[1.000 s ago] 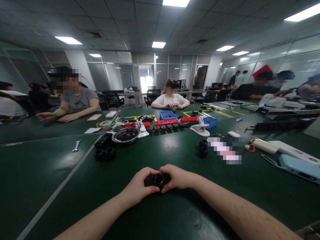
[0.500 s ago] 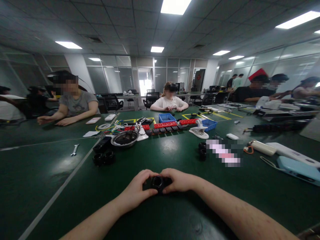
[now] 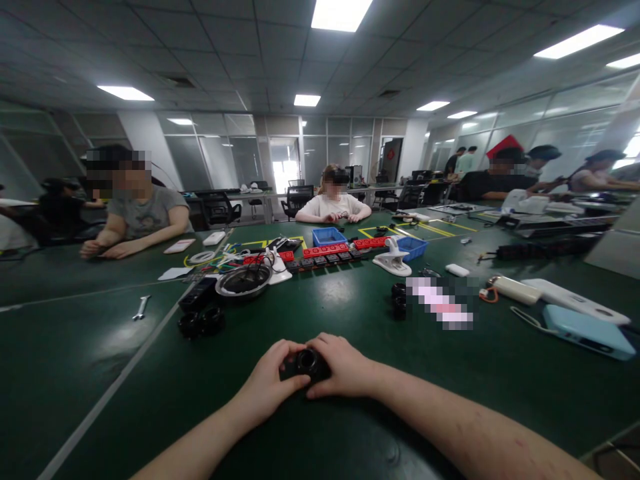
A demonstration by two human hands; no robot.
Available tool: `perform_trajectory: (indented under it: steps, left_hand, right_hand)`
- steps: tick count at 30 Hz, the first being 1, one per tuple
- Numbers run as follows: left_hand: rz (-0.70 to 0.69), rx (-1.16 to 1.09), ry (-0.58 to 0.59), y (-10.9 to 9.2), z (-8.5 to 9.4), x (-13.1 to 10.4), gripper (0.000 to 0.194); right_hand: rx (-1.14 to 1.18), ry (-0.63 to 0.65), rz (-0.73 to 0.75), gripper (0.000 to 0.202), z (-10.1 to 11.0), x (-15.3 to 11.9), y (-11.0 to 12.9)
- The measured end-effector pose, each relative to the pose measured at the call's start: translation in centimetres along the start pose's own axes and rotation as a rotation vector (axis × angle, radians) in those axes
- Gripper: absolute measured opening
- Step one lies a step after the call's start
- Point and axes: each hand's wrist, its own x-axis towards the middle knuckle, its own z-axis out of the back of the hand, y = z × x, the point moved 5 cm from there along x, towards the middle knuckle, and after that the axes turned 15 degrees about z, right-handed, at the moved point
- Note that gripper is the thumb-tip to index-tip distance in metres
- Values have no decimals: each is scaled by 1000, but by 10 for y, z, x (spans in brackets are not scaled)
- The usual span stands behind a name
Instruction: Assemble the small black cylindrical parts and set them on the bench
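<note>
Between my two hands, low in the middle of the head view, is a black round part (image 3: pixel 307 361) with a dark hole facing up. My left hand (image 3: pixel 275 377) grips its left side, thumb in front and fingers behind. Around its right side my right hand (image 3: pixel 343 369) is closed, fingertips over the back edge and thumb near the front. Two black ring-like parts (image 3: pixel 201 322) stand on the green table (image 3: pixel 240 440) to the left. Similar black parts (image 3: pixel 399 301) are at the right, beside a blurred patch.
A wrench (image 3: pixel 141 307) lies left. Farther back are a metal bowl (image 3: pixel 244 283), red strips (image 3: pixel 325 250), blue bins (image 3: pixel 329 237) and a white clamp (image 3: pixel 393 259). At right sits a light-blue device (image 3: pixel 589 330). People sit around the table, one opposite (image 3: pixel 333 203).
The whole view has shifted slightly. My right hand has moved further over the black part, its fingers now reaching around the back and its thumb lower in front.
</note>
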Motion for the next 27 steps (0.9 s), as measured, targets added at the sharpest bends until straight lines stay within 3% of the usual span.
perform_trajectory:
  steps: [4,7,10,14,16,21,25,27]
  left_hand:
    - [-33,5,117,-6,2,-3,32]
    - [-42,0,137,-8,0,-6,32]
    - [-6,-9,79,-7,-3,-6,28]
    - [67,3,-89,1,-3,-3,25]
    - [60,1,-102,3,-3,-1,25]
    - [-13,4,67,0,-1,0,31]
    - [-38,14,128,-4,0,-3,33]
    - [-37,6,131,-5,-1,-4,33]
  right_hand:
    - [193,150,157,50,3,-2,-10]
    - [248,158,168,36,3,-2,-15]
    - [206,113,53,38,-1,-2,-15]
    - [-43,27,-92,45,-5,-1,-4]
    - [-141,-14,-110,50,-4,-1,1]
    - [-15,22,67,60,-2,-1,-5]
    - [190,119,226,45,-3,-1,-18]
    - [226,125,222,40,-3,-1,-20]
